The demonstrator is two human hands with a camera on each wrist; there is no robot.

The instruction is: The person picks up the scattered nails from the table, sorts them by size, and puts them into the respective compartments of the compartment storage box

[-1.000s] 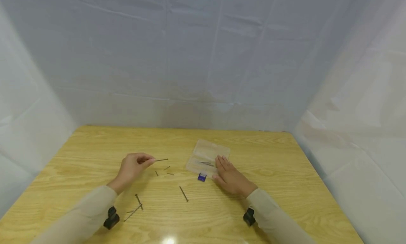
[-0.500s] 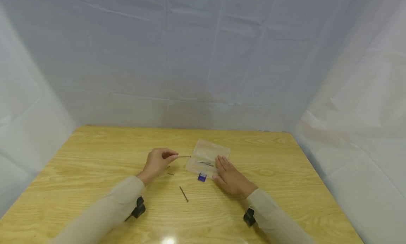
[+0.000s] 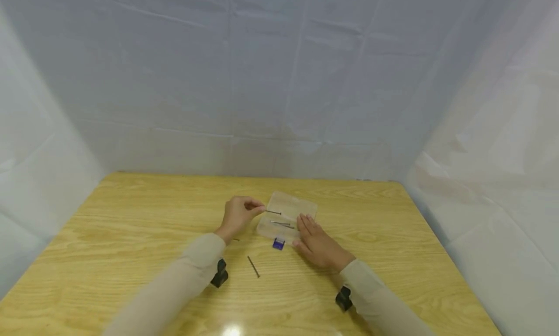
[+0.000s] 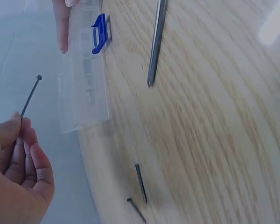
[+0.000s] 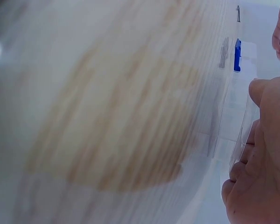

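Note:
My left hand (image 3: 239, 214) pinches a long thin nail (image 4: 30, 96) between thumb and fingertips. Its head end points right, over the left side of a clear plastic box (image 3: 297, 206) in the head view. Two nails (image 3: 283, 225) lie inside the box. At the box's near side a blue latch (image 3: 278, 243) sticks out. My right hand (image 3: 320, 247) rests on the right part of the box, fingers stretched across it and thumb near the front edge. The right wrist view shows those fingers (image 5: 238, 172) by the clear wall.
One long nail (image 3: 253, 267) lies on the wooden table (image 3: 371, 214) in front of the box. Two shorter nails, one of them a small nail (image 4: 141, 182), lie below the box in the left wrist view. A pale sheet (image 3: 279, 83) hangs behind the table.
My left hand has carried the nail rightwards across the table to above the box's left side. My right hand and the box have stayed in place.

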